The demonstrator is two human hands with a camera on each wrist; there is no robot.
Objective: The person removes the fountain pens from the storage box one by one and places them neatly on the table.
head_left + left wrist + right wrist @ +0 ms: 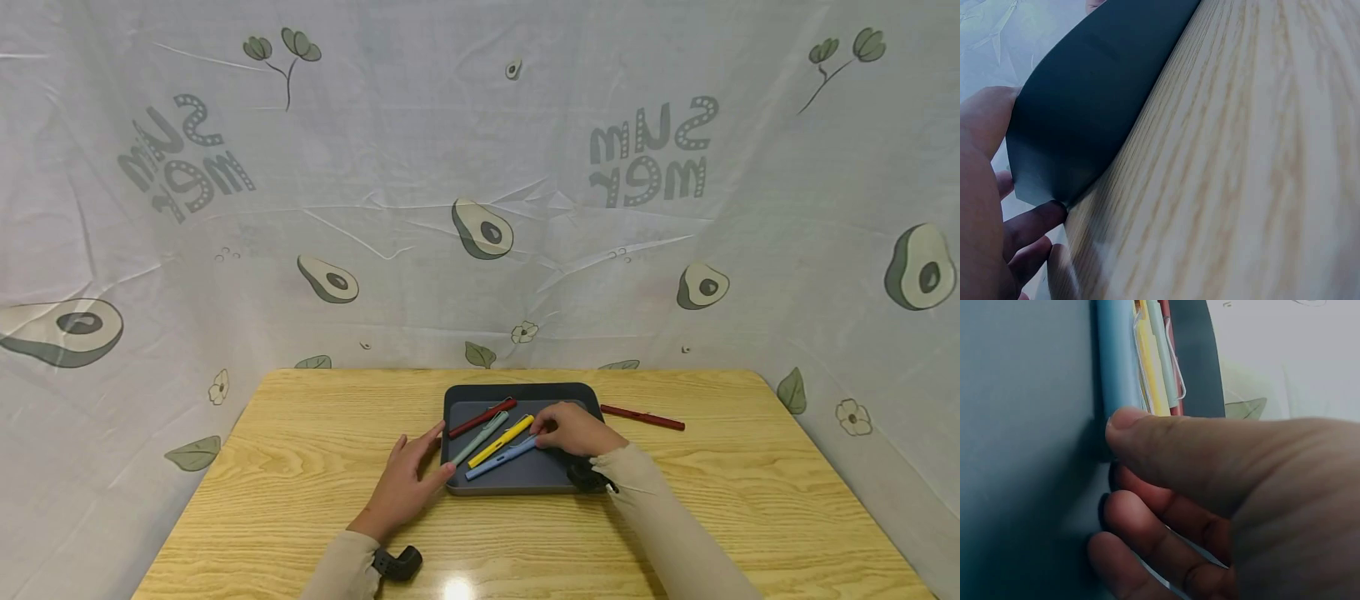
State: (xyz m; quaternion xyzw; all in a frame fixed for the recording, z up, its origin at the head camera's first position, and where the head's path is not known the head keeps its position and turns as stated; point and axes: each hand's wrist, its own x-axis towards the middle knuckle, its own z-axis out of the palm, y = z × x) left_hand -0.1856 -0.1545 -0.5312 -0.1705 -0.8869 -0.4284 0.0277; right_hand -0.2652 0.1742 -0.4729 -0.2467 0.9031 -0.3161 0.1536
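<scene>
A dark grey tray (546, 478) holds a dark red pen (480, 419), a pale green pen (478, 441), a yellow pen (501, 442) and a blue pen (498, 462), lying slanted side by side. My right hand (579, 430) reaches in over the tray's right side and pinches the upper end of the blue pen. In the right wrist view, thumb and forefinger meet at the end of this pen (1118, 356). Spread fingers of my left hand (407, 482) touch the tray's left side, the thumb at the front left corner. In the left wrist view, fingertips rest against the tray wall (1091, 106).
Another dark red pen (642, 417) lies on the wooden table (322, 442), just right of the tray. Behind the table hangs a pale cloth (420, 125) printed with avocados. Black bands with camera mounts (397, 564) sit on both wrists.
</scene>
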